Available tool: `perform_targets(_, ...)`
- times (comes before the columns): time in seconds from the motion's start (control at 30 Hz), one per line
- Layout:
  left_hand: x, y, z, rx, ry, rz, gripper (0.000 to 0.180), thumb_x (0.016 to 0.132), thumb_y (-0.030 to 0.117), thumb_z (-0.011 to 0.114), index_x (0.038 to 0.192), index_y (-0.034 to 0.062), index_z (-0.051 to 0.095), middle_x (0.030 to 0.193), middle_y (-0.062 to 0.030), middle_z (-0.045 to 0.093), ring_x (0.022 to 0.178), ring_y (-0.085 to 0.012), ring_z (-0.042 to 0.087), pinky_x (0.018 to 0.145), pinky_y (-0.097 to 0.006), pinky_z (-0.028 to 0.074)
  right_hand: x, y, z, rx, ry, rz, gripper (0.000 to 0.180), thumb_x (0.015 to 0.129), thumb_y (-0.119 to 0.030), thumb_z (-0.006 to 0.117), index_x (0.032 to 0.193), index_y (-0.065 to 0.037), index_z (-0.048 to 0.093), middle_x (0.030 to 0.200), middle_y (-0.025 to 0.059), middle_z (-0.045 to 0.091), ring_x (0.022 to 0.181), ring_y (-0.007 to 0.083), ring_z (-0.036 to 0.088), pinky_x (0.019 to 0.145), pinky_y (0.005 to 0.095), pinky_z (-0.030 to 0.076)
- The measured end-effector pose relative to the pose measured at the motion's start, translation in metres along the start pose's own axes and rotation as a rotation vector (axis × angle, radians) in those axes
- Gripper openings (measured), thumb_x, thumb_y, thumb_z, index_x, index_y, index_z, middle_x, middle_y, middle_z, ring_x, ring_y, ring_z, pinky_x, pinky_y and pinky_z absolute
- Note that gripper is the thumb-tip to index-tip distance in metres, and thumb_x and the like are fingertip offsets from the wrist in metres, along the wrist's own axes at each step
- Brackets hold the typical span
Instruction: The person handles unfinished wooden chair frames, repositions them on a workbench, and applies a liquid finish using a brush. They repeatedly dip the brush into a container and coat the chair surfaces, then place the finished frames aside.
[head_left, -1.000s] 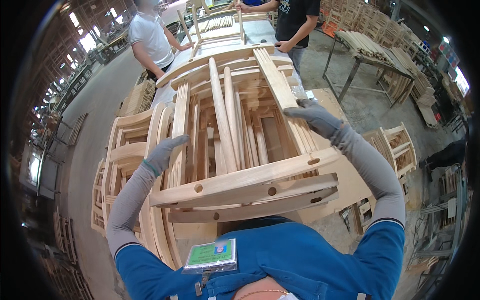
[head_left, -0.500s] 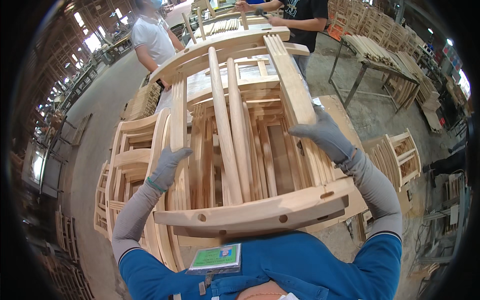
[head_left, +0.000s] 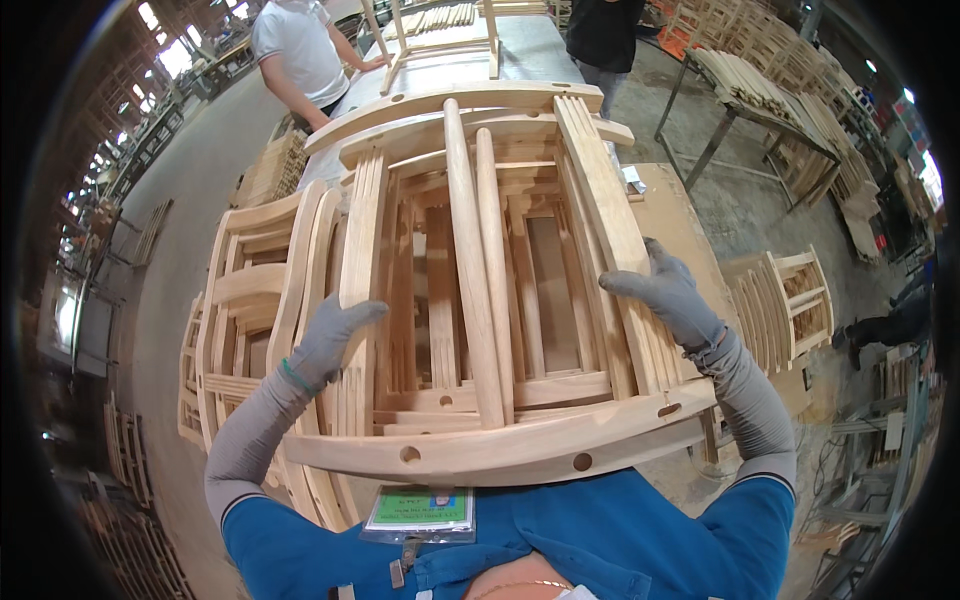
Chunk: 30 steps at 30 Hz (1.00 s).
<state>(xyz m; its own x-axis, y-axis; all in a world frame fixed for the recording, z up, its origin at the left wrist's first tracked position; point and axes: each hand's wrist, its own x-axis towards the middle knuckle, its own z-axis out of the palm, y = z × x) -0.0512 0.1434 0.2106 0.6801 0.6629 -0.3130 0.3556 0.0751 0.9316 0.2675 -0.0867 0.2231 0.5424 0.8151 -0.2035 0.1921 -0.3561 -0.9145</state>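
Note:
A pale wooden chair frame (head_left: 470, 452) lies across a stack of similar frames (head_left: 560, 388) in front of my body. It has curved end rails with round and oval holes, grooved side bars and two round rods slanting through its middle. My left hand (head_left: 334, 336), in a grey glove, is closed round the left side bar with the thumb on top. On the right side bar, my gloved right hand (head_left: 672, 296) grips in the same way. The fingers beneath both bars are mostly hidden.
More curved frames (head_left: 250, 285) stand at the left, others (head_left: 790, 305) at the right. Beyond is a table (head_left: 535, 50) with an upright wooden frame. A person in a white shirt (head_left: 292, 50) and another in black (head_left: 603, 35) stand there. A metal-legged table (head_left: 728, 120) holds wooden strips.
The held frame and its far end sit lower over the stack and more level. My hands keep their hold. The upright frame on the far table shows more fully.

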Motion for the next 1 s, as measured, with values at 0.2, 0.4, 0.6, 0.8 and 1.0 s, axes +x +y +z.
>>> perform_targets(0.2,-0.003,-0.006,0.005,-0.060,0.032,0.054,0.033,0.080,0.022,0.065,0.104,-0.0003,0.058,0.093,-0.0042,0.060,0.084,-0.0102,0.053,0.077,-0.025,0.043,0.004,-0.001,-0.003,0.446,-0.132,0.005,0.053,0.079,-0.028,0.066,0.116,0.006,0.048,0.108,0.0157,0.056,0.092,0.0186,0.059,0.080,0.0284,0.049)
perform_targets(0.4,0.003,-0.004,0.004,-0.033,0.039,0.061,0.032,0.080,0.025,0.064,0.098,-0.0014,0.060,0.087,-0.0039,0.059,0.080,-0.0104,0.052,0.075,-0.025,0.043,0.004,-0.006,0.003,0.777,-0.238,0.261,0.039,0.085,-0.026,0.057,0.111,0.003,0.053,0.092,0.0119,0.063,0.075,0.0150,0.065,0.063,0.0241,0.056)
perform_targets(0.6,0.036,0.008,-0.017,0.145,-0.026,0.126,0.027,0.082,0.025,0.061,0.097,0.0033,0.062,0.086,-0.0041,0.060,0.077,-0.0110,0.053,0.073,-0.026,0.044,0.025,-0.011,0.008,0.866,-0.224,0.268,0.038,0.085,-0.026,0.058,0.111,0.002,0.053,0.082,0.0088,0.064,0.065,0.0136,0.065,0.057,0.0226,0.056)
perform_targets(0.8,0.058,-0.040,-0.036,0.567,-0.054,0.472,0.023,0.082,0.021,0.060,0.099,0.0044,0.062,0.088,-0.0047,0.061,0.079,-0.0120,0.055,0.074,-0.026,0.045,0.036,-0.006,0.017,0.802,-0.166,0.239,0.039,0.083,-0.023,0.060,0.111,0.002,0.051,0.089,0.0092,0.062,0.067,0.0126,0.064,0.055,0.0231,0.056)
perform_targets(1.0,0.049,-0.032,-0.011,0.009,-0.018,0.035,0.032,0.083,0.023,0.061,0.104,-0.0008,0.058,0.093,-0.0067,0.061,0.079,-0.0124,0.056,0.073,-0.026,0.046,0.034,0.004,0.012,0.255,-0.127,-0.057,0.049,0.077,-0.022,0.068,0.113,0.004,0.049,0.094,0.0095,0.060,0.084,0.0148,0.061,0.072,0.0250,0.050)
